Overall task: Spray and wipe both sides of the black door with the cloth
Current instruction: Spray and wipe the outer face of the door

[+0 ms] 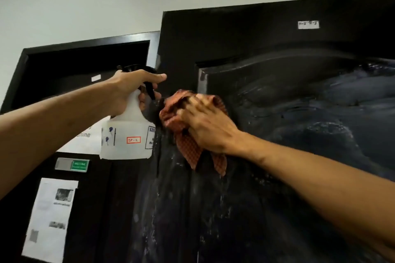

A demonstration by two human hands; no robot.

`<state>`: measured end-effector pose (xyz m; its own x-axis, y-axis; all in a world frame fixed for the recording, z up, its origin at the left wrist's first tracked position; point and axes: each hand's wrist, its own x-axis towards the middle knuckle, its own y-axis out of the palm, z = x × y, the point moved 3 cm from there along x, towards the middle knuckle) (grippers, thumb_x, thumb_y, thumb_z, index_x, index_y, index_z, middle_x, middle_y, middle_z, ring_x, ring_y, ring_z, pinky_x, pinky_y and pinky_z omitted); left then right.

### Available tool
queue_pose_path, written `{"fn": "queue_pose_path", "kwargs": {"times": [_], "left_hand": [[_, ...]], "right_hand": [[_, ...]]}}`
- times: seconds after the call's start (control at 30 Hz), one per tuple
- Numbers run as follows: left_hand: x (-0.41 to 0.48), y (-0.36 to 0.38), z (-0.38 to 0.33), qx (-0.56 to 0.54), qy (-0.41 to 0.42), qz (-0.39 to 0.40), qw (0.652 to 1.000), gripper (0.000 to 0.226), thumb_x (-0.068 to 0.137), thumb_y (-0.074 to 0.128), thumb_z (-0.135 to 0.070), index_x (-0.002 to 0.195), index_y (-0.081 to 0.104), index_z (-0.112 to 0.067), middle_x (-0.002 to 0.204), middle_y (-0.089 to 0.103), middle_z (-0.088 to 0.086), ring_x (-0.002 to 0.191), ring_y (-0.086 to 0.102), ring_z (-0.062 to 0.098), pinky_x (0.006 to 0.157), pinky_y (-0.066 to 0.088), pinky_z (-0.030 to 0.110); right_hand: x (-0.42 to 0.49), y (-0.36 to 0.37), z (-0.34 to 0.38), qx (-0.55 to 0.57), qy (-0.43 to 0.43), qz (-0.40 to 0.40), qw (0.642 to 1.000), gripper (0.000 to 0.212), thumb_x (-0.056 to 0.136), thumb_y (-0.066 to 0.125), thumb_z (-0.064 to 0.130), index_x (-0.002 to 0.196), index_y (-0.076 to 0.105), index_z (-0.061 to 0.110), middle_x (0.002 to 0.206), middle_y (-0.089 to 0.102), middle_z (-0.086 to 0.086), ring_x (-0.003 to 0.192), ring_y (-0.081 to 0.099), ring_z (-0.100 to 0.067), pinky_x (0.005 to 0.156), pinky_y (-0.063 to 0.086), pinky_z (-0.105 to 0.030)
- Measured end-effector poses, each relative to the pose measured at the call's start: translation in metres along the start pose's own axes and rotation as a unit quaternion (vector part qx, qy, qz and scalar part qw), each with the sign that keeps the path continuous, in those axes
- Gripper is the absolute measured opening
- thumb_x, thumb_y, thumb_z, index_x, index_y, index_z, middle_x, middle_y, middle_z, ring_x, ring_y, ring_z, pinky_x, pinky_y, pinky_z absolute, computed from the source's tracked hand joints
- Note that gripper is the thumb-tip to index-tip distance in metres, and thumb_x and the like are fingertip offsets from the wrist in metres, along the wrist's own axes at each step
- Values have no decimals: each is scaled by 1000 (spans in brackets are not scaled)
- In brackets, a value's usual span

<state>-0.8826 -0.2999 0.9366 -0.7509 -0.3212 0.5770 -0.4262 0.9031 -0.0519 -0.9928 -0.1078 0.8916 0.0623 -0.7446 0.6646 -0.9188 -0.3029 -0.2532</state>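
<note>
The black door [277,83] fills the right side of the view, its raised panel streaked with wet smears and droplets. My right hand [205,126] presses a crumpled orange checked cloth [188,143] flat against the door's left stile, near the panel's upper left corner. My left hand [132,89] grips the neck of a white spray bottle [126,134] with a black trigger head, held upright just left of the door's edge and beside the cloth. The index finger lies straight along the top of the head.
A second black door [85,64] in its frame stands behind at the left, with paper notices [49,220] and a small green sign [80,165] on it. A white label [308,24] is stuck near the top of the near door. White wall lies above.
</note>
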Motion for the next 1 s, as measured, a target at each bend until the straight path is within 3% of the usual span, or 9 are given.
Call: {"fn": "queue_pose_path", "kwargs": {"times": [0.17,0.23,0.33,0.37,0.5,0.53,0.7,0.87,1.0], "left_hand": [[-10,44,-10,-23,-8,22,999,36,80,86,-41,92,68,-13,88,77,11,41,44,7,40,44,21],[-14,64,-16,-35,-9,27,999,33,81,86,-39,90,67,-13,89,76,12,41,42,8,40,43,21],[-19,97,-24,-41,-8,51,998,31,81,86,-39,84,66,-15,91,74,12,43,42,9,39,41,20],[-22,113,-29,-40,-8,61,997,32,80,87,-39,84,67,-15,92,74,13,43,42,9,39,41,21],[-30,158,-46,-42,-1,64,997,37,78,88,-40,91,69,-12,94,78,14,42,43,8,42,43,22],[-32,167,-51,-46,0,65,997,37,78,89,-40,92,69,-11,93,78,14,42,43,8,42,42,22],[-50,235,-81,-53,0,112,992,34,80,87,-39,87,67,-12,87,76,11,41,42,8,40,42,20],[-66,303,-105,-65,12,137,988,35,79,88,-39,90,68,-13,88,76,11,42,43,6,38,42,21],[-77,348,-113,-69,26,152,986,36,79,89,-39,91,69,-12,89,78,12,43,45,7,39,43,22]], "right_hand": [[-11,-47,-100,-14,282,-85,955,50,95,45,23,141,48,2,148,45,-24,141,36,-42,122,25,-50],[-32,-41,-82,-9,224,-68,972,53,97,40,28,141,48,1,145,46,-24,137,38,-42,119,28,-51],[-68,-37,-70,15,36,13,999,47,96,45,16,142,52,8,152,43,-19,143,37,-35,124,24,-46],[-76,-49,-92,17,52,-6,998,47,95,48,15,141,53,11,153,44,-17,143,37,-34,125,23,-44],[-117,-93,-190,-1,362,-158,919,54,89,38,12,142,49,2,152,40,-24,142,37,-41,121,29,-50],[-126,-95,-192,-20,380,-168,909,56,90,36,12,142,48,0,149,43,-25,139,39,-43,120,30,-52],[-175,-96,-177,-38,139,-41,989,62,94,32,24,155,40,23,145,47,-18,138,37,-42,120,28,-56],[-235,-140,-267,-26,394,-159,905,61,87,36,13,144,56,20,141,51,-16,137,40,-44,118,30,-55],[-275,-124,-238,-11,190,-39,981,59,94,35,20,153,44,18,158,38,-11,152,22,-37,127,13,-52]]}}
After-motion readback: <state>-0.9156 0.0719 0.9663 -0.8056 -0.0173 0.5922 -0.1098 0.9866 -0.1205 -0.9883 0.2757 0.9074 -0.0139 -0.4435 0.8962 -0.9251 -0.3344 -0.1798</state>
